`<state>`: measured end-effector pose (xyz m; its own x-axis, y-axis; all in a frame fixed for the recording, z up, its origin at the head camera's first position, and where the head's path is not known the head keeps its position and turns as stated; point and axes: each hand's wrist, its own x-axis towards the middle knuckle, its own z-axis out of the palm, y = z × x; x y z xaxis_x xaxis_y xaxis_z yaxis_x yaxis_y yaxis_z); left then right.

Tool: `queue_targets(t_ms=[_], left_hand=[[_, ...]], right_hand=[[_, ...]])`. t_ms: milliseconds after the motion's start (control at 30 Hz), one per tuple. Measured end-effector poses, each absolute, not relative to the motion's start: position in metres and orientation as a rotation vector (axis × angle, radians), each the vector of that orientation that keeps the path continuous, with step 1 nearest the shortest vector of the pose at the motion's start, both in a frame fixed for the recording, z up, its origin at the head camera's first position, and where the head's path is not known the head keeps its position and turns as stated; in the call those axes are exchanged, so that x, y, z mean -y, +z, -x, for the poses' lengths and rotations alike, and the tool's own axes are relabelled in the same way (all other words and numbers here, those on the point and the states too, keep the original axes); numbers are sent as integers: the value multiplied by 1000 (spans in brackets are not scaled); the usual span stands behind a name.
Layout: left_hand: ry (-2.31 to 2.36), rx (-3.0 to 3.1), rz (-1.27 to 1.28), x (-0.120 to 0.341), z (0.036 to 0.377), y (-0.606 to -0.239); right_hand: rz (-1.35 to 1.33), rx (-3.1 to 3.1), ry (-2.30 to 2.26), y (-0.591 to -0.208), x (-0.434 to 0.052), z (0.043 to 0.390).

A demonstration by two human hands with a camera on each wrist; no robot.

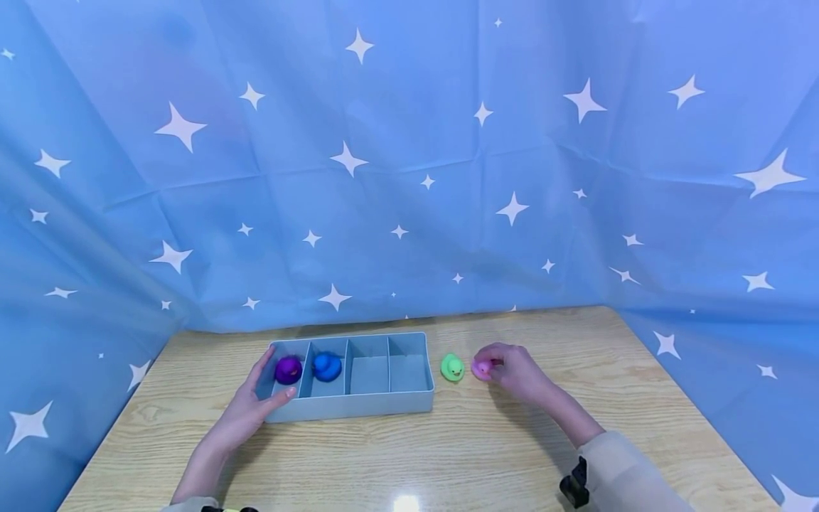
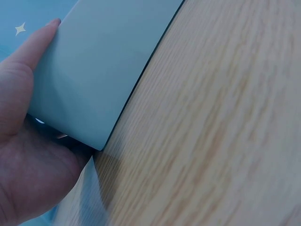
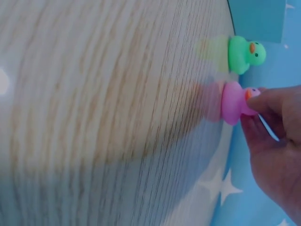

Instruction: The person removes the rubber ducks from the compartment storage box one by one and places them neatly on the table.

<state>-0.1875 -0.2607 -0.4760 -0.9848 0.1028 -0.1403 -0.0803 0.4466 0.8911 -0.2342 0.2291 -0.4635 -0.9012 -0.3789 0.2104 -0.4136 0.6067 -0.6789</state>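
Observation:
A light blue tray point(image 1: 358, 405) with several compartments lies on the wooden table. A purple duck point(image 1: 288, 369) sits in its leftmost compartment and a blue duck point(image 1: 327, 366) in the one beside it; the two right compartments hold nothing. My left hand point(image 1: 252, 409) grips the tray's left end point(image 2: 94, 70), thumb on the front wall. Right of the tray stands a green duck point(image 1: 452, 367) point(image 3: 245, 54). Beside it my right hand point(image 1: 512, 370) pinches a pink duck point(image 1: 481, 368) point(image 3: 235, 101) that sits on the table.
The wooden table point(image 1: 409, 455) is bounded behind and on both sides by a blue cloth with white stars point(image 1: 409, 178). Bare wood lies in front of the tray and on the right side of the table.

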Motion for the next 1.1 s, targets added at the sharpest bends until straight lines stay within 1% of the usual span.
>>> queue_targets(t_ms=[333,633,1000,1100], left_hand=[[1541,-2527,-6,260,188,-476],[1534,-2538,-4,259,188,-475],[1523,-2545,0,259,187,-474],[1521,-2545,-4,259,188,-473]], right_hand=[[-740,2809,1139,-464,-233,238],[-764,2792,1191,-466,-238,241],[-705,2794,1219,-465,-235,241],[-637,2805,1249,-463,-234,239]])
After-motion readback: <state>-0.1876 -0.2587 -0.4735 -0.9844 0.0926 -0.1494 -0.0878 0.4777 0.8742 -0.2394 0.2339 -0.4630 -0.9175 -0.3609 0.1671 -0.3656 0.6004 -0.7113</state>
